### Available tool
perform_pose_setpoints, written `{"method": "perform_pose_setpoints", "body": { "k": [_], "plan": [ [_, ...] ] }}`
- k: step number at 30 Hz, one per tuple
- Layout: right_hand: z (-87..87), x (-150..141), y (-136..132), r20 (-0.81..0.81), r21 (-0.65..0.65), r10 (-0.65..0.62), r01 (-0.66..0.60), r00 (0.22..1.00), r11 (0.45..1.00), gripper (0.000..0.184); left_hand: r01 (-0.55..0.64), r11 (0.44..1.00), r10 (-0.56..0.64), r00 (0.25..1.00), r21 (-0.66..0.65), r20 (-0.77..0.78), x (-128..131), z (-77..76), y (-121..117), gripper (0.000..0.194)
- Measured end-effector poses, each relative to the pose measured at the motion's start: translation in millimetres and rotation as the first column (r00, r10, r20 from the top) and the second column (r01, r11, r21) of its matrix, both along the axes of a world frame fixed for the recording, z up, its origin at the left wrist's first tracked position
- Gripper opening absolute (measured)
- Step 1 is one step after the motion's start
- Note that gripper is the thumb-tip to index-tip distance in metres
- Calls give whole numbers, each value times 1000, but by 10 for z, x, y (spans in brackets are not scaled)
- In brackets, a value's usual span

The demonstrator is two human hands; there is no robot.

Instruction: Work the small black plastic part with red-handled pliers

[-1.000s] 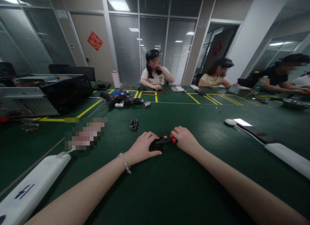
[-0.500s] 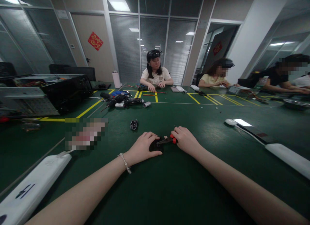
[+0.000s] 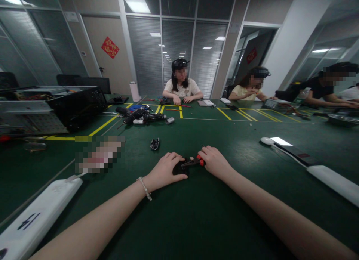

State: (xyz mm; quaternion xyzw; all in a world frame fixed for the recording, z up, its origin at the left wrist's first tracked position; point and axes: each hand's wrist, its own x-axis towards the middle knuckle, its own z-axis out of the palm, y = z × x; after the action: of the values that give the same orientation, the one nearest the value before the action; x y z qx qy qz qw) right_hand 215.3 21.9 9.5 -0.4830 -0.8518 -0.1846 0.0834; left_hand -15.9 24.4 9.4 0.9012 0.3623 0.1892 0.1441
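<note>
My left hand (image 3: pixel 167 167) grips a small dark part (image 3: pixel 181 171) against the green table, thumb on the near side and fingers on the far side. What kind of part it is cannot be made out. From the right, my right hand (image 3: pixel 214 159) is closed around the red handles of a pair of pliers (image 3: pixel 193 162). The dark jaws of the pliers lie over the part, with a tiny light-coloured piece beside them. Just beyond my left hand sits a small black and silver component (image 3: pixel 155 144), touched by neither hand.
Tools and cables lie in a pile (image 3: pixel 143 114) farther back. An opened computer case (image 3: pixel 53 107) stands at the left. White devices flank me, one at the left (image 3: pixel 50 200), one at the right (image 3: pixel 331 179). A person (image 3: pixel 183 86) sits opposite, others farther right.
My hands, the pliers and the dark part hold nearly the same position. Across the table, the person opposite has shifted slightly; another person at the right has raised a hand toward the face.
</note>
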Motion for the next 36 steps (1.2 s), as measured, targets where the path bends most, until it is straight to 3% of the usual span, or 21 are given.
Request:
{"method": "perform_pose_setpoints", "body": {
  "k": [36],
  "plan": [
    [28, -18, -14, 15, -2, -20, 20, 1000, 1000, 26, -1, 1000, 1, 1000, 1, -2, 3, -9, -10, 54]
  ]
}}
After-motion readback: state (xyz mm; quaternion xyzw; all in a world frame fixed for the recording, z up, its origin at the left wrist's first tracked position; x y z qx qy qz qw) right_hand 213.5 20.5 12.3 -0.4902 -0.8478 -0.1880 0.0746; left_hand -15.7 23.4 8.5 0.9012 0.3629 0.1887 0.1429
